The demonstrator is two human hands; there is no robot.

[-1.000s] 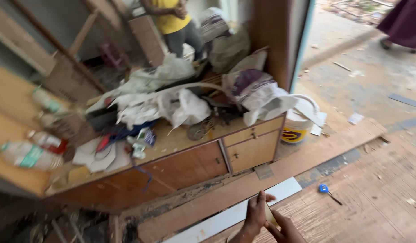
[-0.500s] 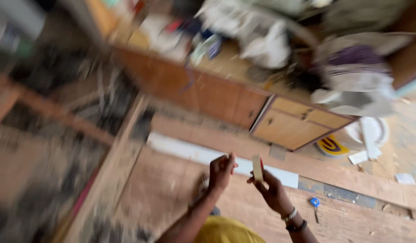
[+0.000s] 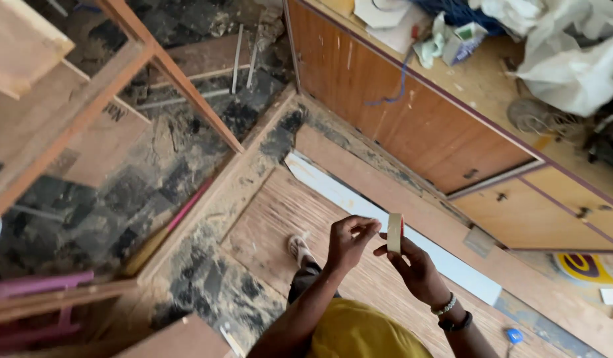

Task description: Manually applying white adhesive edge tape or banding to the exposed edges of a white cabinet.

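Observation:
My right hand (image 3: 412, 265) holds a roll of beige tape (image 3: 395, 233) upright, edge toward me. My left hand (image 3: 347, 240) is just left of the roll, its fingertips pinched at the tape's edge. Both hands are raised over a plywood sheet (image 3: 280, 219) on the floor. Below them I see my yellow shirt (image 3: 359, 331) and one foot in a sandal (image 3: 298, 246). A bracelet and a dark band sit on my right wrist.
A long white strip (image 3: 359, 205) lies beside a wooden plank (image 3: 412, 199) at the foot of a brown cabinet (image 3: 412, 113), whose top is cluttered with bags and cloth. A wooden frame (image 3: 87, 99) stands at left over dusty dark floor. A small blue object (image 3: 514, 335) lies at bottom right.
The view has swung down and left, from the cluttered cabinet top to the floor. My hands stay together on the tape roll, now nearer the middle of view.

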